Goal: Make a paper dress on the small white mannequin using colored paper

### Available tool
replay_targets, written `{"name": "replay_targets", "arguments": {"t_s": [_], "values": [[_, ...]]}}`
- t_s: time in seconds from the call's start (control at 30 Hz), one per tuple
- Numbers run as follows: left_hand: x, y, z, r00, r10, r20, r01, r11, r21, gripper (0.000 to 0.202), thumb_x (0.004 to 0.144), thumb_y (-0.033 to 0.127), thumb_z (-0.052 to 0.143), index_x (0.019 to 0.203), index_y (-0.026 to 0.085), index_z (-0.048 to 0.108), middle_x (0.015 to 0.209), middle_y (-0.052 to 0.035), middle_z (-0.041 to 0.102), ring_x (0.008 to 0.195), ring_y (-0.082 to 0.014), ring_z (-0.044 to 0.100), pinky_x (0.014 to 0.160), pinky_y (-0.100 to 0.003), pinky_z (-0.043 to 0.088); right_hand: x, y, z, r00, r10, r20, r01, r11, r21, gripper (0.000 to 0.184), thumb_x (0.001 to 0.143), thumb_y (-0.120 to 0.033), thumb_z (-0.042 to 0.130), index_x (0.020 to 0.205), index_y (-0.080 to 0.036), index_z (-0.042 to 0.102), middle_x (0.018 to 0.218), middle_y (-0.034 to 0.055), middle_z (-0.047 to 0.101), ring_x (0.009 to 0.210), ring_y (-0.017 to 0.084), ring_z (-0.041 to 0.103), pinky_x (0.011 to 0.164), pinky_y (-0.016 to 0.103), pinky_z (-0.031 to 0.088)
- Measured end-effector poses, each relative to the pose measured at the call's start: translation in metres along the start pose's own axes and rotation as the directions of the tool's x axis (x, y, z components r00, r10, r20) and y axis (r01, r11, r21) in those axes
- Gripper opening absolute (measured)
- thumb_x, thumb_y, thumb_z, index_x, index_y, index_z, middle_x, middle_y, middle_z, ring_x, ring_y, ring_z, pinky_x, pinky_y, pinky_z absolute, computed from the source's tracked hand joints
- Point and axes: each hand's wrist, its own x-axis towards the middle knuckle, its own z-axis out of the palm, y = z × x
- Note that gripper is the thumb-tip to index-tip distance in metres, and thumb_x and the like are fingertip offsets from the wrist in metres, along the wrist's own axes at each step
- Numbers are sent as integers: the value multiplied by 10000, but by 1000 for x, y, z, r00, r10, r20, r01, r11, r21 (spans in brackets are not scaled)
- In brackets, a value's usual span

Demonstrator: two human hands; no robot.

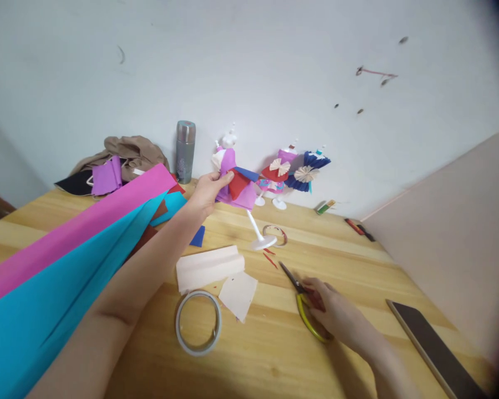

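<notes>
My left hand (208, 191) is closed on a small white mannequin stand dressed in purple paper, with a red paper piece (238, 184) and a blue strip (247, 173) at its front. The mannequin stand (255, 224) leans, its round base near the tabletop; whether the base touches is unclear. Closer to me, my right hand (330, 305) has its fingers closed around the handles of yellow-handled scissors (301, 310). The blades point away toward thin red paper scraps (270, 259). Part of the handles is hidden by the fingers.
Large pink (87, 227) and turquoise paper sheets (66, 293) fill the left side. A tape roll (177, 327) and cream paper (210, 269) lie in the middle. Behind stand a flask (185, 152) and paper-dressed mannequins (279, 172). A dark flat device (434, 343) lies right.
</notes>
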Motion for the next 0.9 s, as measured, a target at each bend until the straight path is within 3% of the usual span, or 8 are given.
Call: {"name": "replay_targets", "arguments": {"t_s": [0.1,0.2,0.33,0.47,0.6,0.7,0.9], "values": [[0,-4,3,999,23,-24,-24,999,-36,334,613,423,882,750,182,697,779,-40,763,798,-197,717,714,-288,545,0,-3,-6,995,60,76,-62,998,26,319,725,-310,598,1032,-270,674,856,79,766,794,317,736,727,442,552],[1,-8,6,993,99,-58,-103,993,-65,352,623,443,869,758,188,667,760,-20,747,854,-198,717,743,-288,542,1,-8,-17,984,106,140,-137,962,238,285,743,-415,647,982,-261,669,762,59,764,694,285,718,648,400,547],[3,-8,9,977,204,-65,-209,973,-95,411,590,477,868,726,202,594,779,-5,737,903,-189,703,757,-267,527,1,-9,-29,992,49,113,-107,791,602,404,739,-503,759,1053,-262,681,849,71,750,720,251,698,607,352,549],[3,-1,6,973,231,-15,-232,970,-79,431,619,535,823,776,226,568,817,-8,737,948,-194,698,743,-269,523,1,4,-26,1000,30,5,-22,594,804,632,677,-560,833,1228,-313,646,932,83,730,767,258,705,644,365,579],[2,7,0,970,239,55,-235,970,-63,458,627,590,801,830,237,590,830,-15,736,922,-198,702,723,-281,530,1,18,-14,999,2,40,-35,517,855,730,633,-647,821,1259,-313,648,951,113,740,845,316,729,763,449,594],[1,11,-4,963,251,99,-246,967,-60,497,614,637,797,841,237,609,866,-32,743,955,-222,702,716,-298,537,3,17,-7,997,-8,78,-64,485,872,707,636,-636,825,1246,-321,657,976,111,742,853,305,731,801,441,591],[-2,15,-6,958,235,163,-217,969,-120,548,568,631,855,868,215,662,827,-29,739,901,-205,708,727,-286,533,-1,-10,4,983,-100,157,-103,413,905,514,729,-507,818,1186,-322,675,946,67,678,722,194,642,595,298,526]]}}
